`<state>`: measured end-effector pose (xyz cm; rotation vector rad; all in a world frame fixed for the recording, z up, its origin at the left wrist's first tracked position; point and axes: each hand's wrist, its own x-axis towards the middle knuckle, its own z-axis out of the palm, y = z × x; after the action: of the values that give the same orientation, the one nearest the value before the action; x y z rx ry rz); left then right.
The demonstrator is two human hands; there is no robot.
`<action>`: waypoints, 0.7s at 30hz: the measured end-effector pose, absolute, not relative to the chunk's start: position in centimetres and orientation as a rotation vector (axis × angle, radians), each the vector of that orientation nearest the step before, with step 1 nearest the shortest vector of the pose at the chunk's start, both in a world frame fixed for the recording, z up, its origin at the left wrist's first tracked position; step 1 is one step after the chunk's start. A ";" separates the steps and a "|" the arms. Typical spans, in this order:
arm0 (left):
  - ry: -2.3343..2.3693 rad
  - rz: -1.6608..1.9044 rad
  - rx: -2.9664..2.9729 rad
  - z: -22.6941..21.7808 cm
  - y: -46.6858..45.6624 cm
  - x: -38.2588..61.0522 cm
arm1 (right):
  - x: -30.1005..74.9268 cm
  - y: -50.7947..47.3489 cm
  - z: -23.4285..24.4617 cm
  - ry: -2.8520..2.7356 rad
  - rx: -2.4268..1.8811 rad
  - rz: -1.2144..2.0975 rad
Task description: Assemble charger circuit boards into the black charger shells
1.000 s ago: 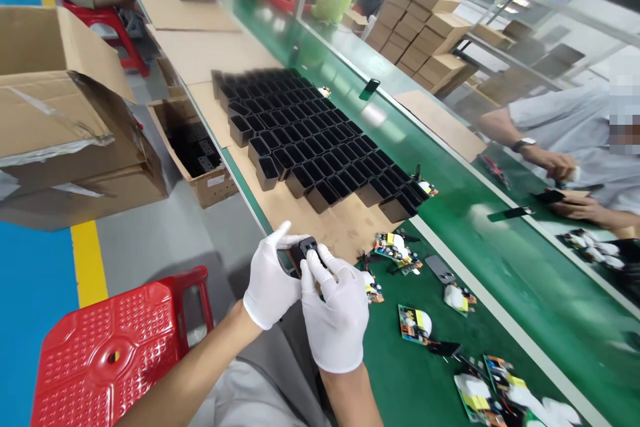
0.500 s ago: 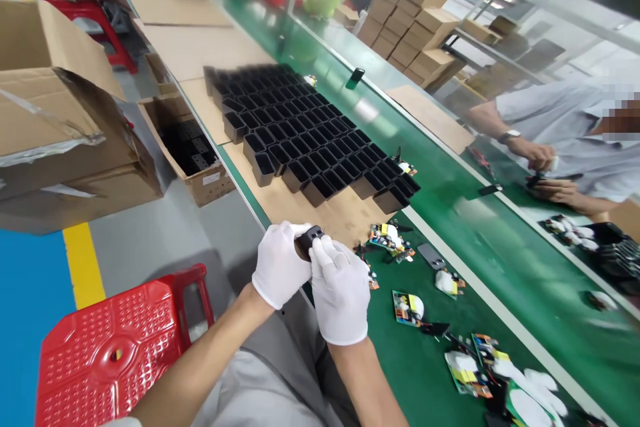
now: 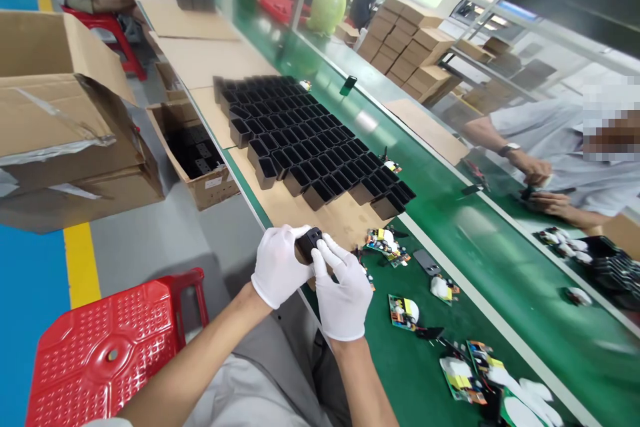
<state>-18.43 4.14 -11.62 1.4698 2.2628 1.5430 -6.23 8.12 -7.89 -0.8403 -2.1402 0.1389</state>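
Both my hands wear white gloves and meet over the near edge of the green table (image 3: pixel 425 373). My left hand (image 3: pixel 277 267) wraps round a small black plastic housing (image 3: pixel 308 242). My right hand (image 3: pixel 343 287) pinches the same housing from the right, fingers pressed on its top. Just beyond lies a cardboard sheet (image 3: pixel 330 217) carrying several rows of empty black housings (image 3: pixel 310 140). Loose circuit boards (image 3: pixel 383 240) lie on the green mat to the right of my hands.
A red plastic stool (image 3: pixel 110 350) stands at my lower left. Open cardboard boxes (image 3: pixel 65 120) and a box of black parts (image 3: pixel 193 153) sit on the floor. Across the conveyor belt (image 3: pixel 500 260) a person's hands (image 3: pixel 537 173) work. Stacked cartons (image 3: pixel 415 47) stand at the back.
My hands stay closed on the black housing and have lifted slightly toward the cardboard sheet. The view has shifted a little; a black piece on the conveyor has moved along.
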 end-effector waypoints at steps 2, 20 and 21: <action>2.262 1.547 1.473 -11.6 4.1 -18.5 | -6.2 8.5 -8.0 -2.172 -0.798 0.117; 2.042 1.629 1.544 -11.2 2.6 -19.7 | -5.4 11.0 -6.8 -2.272 -0.652 0.210; 2.028 1.661 1.508 -11.2 1.8 -20.1 | -5.3 11.0 -6.6 -2.236 -0.681 0.207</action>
<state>-20.09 1.75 -11.16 1.5080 2.0278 1.6608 -5.30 11.01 -6.64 -0.6812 -2.2362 0.2075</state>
